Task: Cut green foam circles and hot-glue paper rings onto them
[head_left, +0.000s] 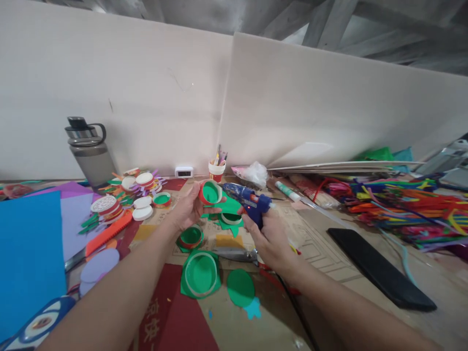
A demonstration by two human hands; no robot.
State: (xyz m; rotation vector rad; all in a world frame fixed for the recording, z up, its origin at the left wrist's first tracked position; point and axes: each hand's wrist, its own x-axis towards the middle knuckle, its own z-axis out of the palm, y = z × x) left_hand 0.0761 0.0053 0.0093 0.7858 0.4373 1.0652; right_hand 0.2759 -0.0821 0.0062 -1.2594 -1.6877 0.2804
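Left hand [188,207]: closed around a red lid with a green lining [210,192], held up above the desk [329,253].
Right hand [268,236]: wrapped around the grip of a blue glue gun [248,199], nozzle brought to the lid's rim.
Below the hands: green-lined rings [200,274], scissors [234,253].
Left of the left hand: finished lids [142,195], grey bottle [89,153].

A red cap [209,192] with green lining is held up in the left hand [187,208]. A blue glue gun [245,198] is gripped by the right hand [269,240], nozzle beside the cap. Green cutouts [240,287], scissors [234,253], a bottle [89,152] and pipe cleaners [398,202] are spread over the worktop [329,273].
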